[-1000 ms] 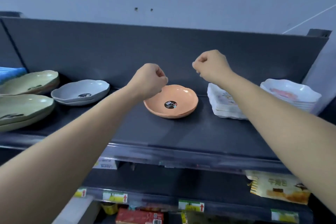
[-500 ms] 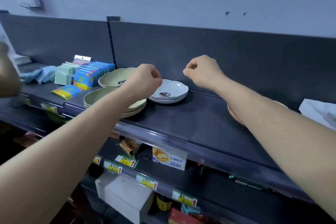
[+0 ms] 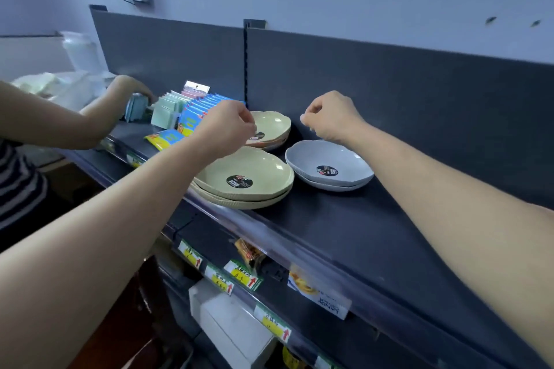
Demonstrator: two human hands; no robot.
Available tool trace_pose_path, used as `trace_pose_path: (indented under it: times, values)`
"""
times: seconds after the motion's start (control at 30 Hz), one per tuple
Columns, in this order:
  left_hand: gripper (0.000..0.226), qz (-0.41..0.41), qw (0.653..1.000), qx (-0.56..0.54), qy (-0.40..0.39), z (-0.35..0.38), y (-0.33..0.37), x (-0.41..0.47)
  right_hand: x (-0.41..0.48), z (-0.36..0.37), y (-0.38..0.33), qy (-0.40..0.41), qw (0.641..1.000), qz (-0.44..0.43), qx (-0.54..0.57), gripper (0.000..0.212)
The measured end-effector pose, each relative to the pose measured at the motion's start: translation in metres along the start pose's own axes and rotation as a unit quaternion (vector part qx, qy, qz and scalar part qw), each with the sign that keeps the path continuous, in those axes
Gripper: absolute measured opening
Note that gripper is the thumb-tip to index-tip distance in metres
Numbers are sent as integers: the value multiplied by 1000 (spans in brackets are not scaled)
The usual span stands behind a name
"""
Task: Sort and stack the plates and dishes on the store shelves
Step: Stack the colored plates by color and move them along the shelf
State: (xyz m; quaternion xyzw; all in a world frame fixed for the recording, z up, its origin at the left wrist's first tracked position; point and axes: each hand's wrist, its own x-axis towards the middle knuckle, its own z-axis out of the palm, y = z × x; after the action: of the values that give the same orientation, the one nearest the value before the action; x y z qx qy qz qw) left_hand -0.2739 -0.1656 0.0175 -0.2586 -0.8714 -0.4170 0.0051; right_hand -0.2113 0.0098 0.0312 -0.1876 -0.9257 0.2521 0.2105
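On the dark shelf a stack of pale green dishes sits near the front edge. Behind it is a second stack of green dishes, and to the right a small stack of grey dishes. Each top dish carries a round black sticker. My left hand hovers in a fist above the front green stack, holding nothing. My right hand, fingers curled and empty, hangs above the grey dishes.
Another person's hand handles small packets at the far left of the shelf. Blue and green packets stand in a row beside the green dishes. The lower shelf carries price tags and a white box.
The view has swung left: the orange dish and white dishes have left the frame, the green and grey stacks are central. Both fists stay curled and empty. Another person's arm has appeared.
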Motion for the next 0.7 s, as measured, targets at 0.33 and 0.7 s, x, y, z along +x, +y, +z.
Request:
trace_pose_path:
  times: [0.33,0.7]
  values:
    - [15,-12,1000,7,-5,-9,-42,47,55,53,-1,-35,997,64,-4,31]
    - [14,50,995,23,-81,-33,-77,106,100,97,-14,-28,981,178,-65,19]
